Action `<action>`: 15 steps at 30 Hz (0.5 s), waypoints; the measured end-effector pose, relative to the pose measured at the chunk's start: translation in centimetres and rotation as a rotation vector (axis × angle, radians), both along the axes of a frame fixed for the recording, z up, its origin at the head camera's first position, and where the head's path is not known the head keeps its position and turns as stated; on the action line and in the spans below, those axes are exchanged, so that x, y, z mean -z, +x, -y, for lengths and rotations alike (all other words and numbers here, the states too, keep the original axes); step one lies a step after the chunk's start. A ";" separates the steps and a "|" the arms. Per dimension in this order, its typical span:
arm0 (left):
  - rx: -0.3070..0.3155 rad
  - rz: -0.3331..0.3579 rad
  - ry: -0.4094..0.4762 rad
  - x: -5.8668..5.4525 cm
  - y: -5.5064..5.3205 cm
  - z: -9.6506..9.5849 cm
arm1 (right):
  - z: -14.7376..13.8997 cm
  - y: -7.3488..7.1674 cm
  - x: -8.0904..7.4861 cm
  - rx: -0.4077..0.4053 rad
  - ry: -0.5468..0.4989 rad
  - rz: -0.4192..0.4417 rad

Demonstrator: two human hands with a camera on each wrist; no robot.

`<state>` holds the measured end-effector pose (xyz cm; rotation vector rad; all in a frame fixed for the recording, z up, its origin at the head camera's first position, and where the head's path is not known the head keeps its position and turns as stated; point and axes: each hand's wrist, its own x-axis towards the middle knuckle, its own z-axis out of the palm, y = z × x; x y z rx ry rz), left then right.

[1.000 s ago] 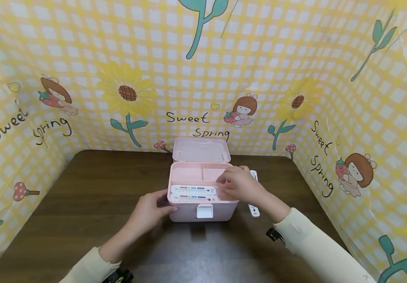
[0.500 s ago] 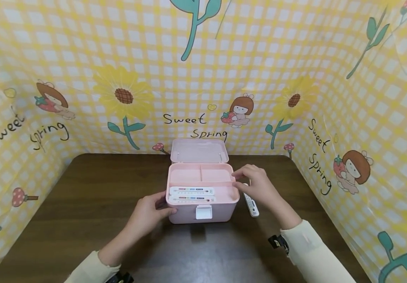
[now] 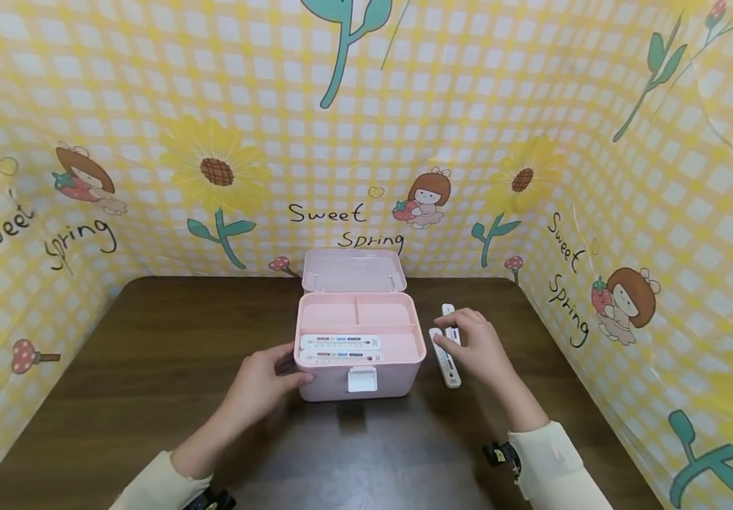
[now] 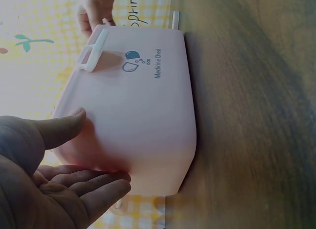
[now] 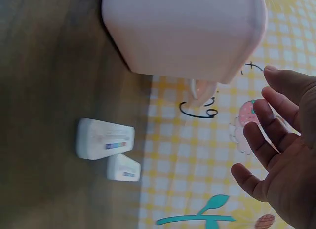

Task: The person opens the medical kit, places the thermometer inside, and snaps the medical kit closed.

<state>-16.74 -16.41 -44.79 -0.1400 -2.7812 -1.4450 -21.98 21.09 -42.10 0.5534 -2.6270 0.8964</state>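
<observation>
A pink medicine chest [image 3: 324, 384], lettered "Medicine Chest" in the left wrist view, stands with its lid [image 3: 353, 269] raised. Two slim white cases [image 3: 341, 342] with coloured labels and scale marks lie in its front compartment. My left hand [image 3: 260, 386] rests at its left front corner, thumb by the front wall, fingers fairly straight along the side. To the right of the chest my right hand [image 3: 477, 347] hovers with nothing in it, fingers spread in the right wrist view. Beneath it on the table lie two more white cases, a nearer one [image 3: 447, 370] and a farther one [image 3: 447, 309].
The chest stands on a dark wooden table [image 3: 181, 333]. A white latch [image 3: 362, 380] is on its front wall. Behind the lid hangs a yellow checked cloth [image 3: 251, 106] that also closes in both sides. A divider [image 3: 357, 309] splits the chest's back part.
My right hand has come out from over the chest, moving right and down to above the cases on the table. My left hand has stayed at the chest's corner.
</observation>
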 end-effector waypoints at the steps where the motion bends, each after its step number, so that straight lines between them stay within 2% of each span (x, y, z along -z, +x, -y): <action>1: 0.002 -0.002 -0.001 0.0 0.0 0.0 | -0.1 0.1 0.4 0.005 0.008 -0.002; 9: 0.006 -0.006 -0.003 0.0 -0.1 -0.1 | -0.9 1.0 2.7 0.063 -0.009 -0.013; 15: 0.003 0.002 -0.008 -0.2 -0.1 0.1 | -1.5 1.5 3.8 0.118 -0.006 0.024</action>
